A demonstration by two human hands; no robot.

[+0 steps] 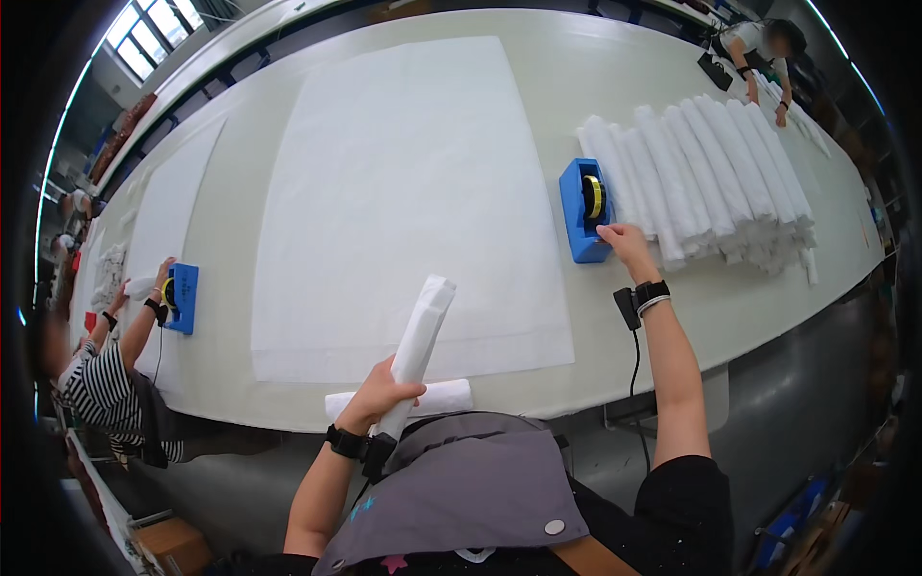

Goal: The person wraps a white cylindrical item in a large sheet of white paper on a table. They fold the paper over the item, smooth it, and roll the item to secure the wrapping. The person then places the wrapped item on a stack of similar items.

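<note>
My left hand (385, 392) is closed round a white roll of soft sheet material (423, 326), held tilted in front of my body above the table's near edge. Behind that hand, a second white roll (447, 396) lies along the edge. My right hand (626, 248) reaches to the near end of a blue tape dispenser (573, 223), thumb and finger pinched together at its front. Whatever sits between those fingertips is too small to make out. A yellow-edged tape reel (594, 197) is in the dispenser. Between my hands and beyond, a large white sheet (403, 211) is spread flat.
Many white rolls (715, 178) are piled right of the dispenser. A co-worker (764, 53) bends over the far right end. On the left, another co-worker (106, 384) handles a white roll beside a second blue dispenser (182, 300). A cable (636, 384) hangs from my right wrist.
</note>
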